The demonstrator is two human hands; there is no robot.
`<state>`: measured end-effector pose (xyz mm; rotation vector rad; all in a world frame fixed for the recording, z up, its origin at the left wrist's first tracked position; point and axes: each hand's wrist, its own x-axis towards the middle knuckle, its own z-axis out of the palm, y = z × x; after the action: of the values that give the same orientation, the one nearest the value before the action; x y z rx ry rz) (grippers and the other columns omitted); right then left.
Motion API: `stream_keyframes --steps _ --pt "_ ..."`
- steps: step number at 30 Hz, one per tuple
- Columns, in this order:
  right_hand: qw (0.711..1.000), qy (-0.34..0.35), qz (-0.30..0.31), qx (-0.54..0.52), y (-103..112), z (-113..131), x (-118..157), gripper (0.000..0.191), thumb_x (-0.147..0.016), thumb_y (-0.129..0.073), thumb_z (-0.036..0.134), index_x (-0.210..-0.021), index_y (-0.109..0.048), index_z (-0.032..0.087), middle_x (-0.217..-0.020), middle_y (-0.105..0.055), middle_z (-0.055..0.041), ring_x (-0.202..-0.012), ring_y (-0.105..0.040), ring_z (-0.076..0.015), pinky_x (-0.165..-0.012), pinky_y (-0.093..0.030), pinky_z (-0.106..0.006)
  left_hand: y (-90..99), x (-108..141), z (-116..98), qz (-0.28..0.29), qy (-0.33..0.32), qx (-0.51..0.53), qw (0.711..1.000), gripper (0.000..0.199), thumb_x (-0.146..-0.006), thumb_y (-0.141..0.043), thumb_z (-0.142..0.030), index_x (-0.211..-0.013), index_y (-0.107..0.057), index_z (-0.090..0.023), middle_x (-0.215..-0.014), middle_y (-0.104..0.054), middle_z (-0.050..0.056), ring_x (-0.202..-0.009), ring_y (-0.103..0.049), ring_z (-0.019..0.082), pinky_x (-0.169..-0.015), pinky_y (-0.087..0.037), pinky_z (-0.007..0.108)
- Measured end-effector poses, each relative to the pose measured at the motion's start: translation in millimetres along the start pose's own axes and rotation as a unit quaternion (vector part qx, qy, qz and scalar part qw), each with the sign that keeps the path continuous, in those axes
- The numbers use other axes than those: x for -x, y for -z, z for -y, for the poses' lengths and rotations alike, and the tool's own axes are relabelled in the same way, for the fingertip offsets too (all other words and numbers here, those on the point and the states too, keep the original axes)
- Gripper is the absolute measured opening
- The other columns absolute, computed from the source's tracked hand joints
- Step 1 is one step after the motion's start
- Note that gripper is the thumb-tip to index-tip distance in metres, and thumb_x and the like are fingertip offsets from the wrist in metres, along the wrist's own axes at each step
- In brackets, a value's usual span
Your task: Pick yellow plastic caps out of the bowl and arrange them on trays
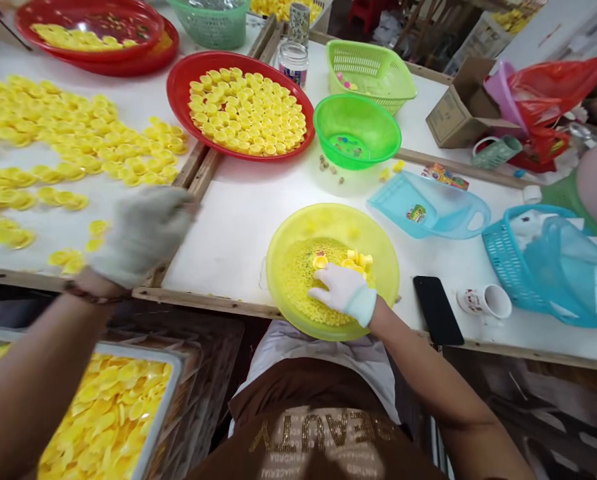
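My right hand (342, 291), in a thin white glove with a pale green cuff, is inside a translucent yellow basin (278, 267). Its thumb stands apart from the fingers. A small yellow cup-shaped piece (320, 262) touches the fingertips, and several more yellow cups (357, 261) sit beside the hand. Tiny yellow beads (303, 293) cover the basin's bottom. On the left, my left hand (146, 230) in a whitish glove hovers over the table near the wooden divider. Motion blurs its fingers. Loose yellow cups (63, 198) are spread on the white table around it.
A red tray (178, 100) holding many yellow cups straddles the divider. Beyond my basin stand a green bowl (358, 143) and a light green basket (403, 83). To the right are a blue scoop (443, 207), a phone (437, 310), a mug (493, 301) and a blue basket (518, 267).
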<state>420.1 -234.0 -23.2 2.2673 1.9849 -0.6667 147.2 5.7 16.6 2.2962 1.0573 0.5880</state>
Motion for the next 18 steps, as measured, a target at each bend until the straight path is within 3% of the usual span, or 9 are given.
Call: stream_keyframes --steps 1,3,4,6,8,12,18 --pt "1.000 0.006 0.015 -0.005 0 2 -1 0.038 -0.094 -0.056 0.053 -0.086 -0.066 0.018 -0.092 -0.067 -0.0095 -0.076 -0.062 -0.0212 -0.065 -0.039 -0.032 -25.8 -4 -32 0.017 -0.063 -0.032 0.997 0.023 -0.093 -0.051 -0.036 -0.097 -0.066 -0.020 -0.106 -0.067 0.008 -0.114 -0.060 0.032 -0.107 -0.043 0.048" --pt "0.998 0.028 0.042 -0.025 0 5 2 0.042 -0.093 -0.056 0.058 -0.081 -0.065 0.018 -0.086 -0.067 -0.0081 -0.072 -0.061 -0.0210 -0.062 -0.038 -0.032 -79.5 -10 -83 0.141 -0.156 -0.030 0.977 0.022 -0.093 -0.048 -0.026 -0.097 -0.068 -0.016 -0.101 -0.069 0.010 -0.094 -0.064 0.024 -0.091 -0.051 0.037" --pt "0.997 0.038 0.053 -0.035 1 5 5 0.041 -0.092 -0.056 0.057 -0.080 -0.065 0.019 -0.083 -0.067 -0.0073 -0.071 -0.060 -0.0209 -0.062 -0.038 -0.032 -104.8 -12 -101 0.191 -0.171 -0.045 0.965 0.023 -0.092 -0.047 -0.020 -0.097 -0.069 -0.014 -0.097 -0.069 0.011 -0.089 -0.064 0.022 -0.086 -0.051 0.035" --pt "0.995 0.058 0.065 -0.056 3 2 12 0.031 -0.092 -0.058 0.048 -0.082 -0.067 0.019 -0.082 -0.067 -0.0060 -0.072 -0.060 -0.0206 -0.064 -0.039 -0.032 -147.1 -19 -124 0.259 -0.164 -0.084 0.948 0.026 -0.091 -0.045 -0.015 -0.101 -0.069 -0.012 -0.098 -0.068 0.014 -0.087 -0.064 0.023 -0.081 -0.050 0.034" --pt "0.991 0.084 0.059 -0.086 4 -4 19 0.016 -0.090 -0.060 0.032 -0.088 -0.069 0.019 -0.086 -0.069 -0.0051 -0.076 -0.061 -0.0199 -0.069 -0.042 -0.031 -175.1 -26 -132 0.290 -0.136 -0.117 0.940 0.025 -0.090 -0.049 -0.017 -0.103 -0.070 -0.013 -0.103 -0.068 0.016 -0.089 -0.065 0.025 -0.078 -0.049 0.033" --pt "0.976 0.122 0.017 -0.181 3 -18 28 0.018 -0.086 -0.056 0.011 -0.091 -0.071 0.019 -0.093 -0.072 -0.0042 -0.087 -0.064 -0.0186 -0.083 -0.048 -0.031 -190.8 -35 -128 0.323 -0.115 -0.114 0.933 0.019 -0.086 -0.055 -0.022 -0.092 -0.072 -0.015 -0.102 -0.071 0.014 -0.089 -0.065 0.025 -0.074 -0.046 0.030" --pt "0.943 0.094 -0.148 -0.281 6 -25 34 0.019 -0.091 -0.051 0.015 -0.097 -0.069 0.021 -0.100 -0.072 -0.0046 -0.097 -0.065 -0.0199 -0.091 -0.050 -0.036 -178.1 -21 -119 0.303 -0.061 -0.027 0.951 0.022 -0.081 -0.054 -0.025 -0.092 -0.070 -0.016 -0.089 -0.072 0.009 -0.078 -0.063 0.022 -0.070 -0.046 0.030"
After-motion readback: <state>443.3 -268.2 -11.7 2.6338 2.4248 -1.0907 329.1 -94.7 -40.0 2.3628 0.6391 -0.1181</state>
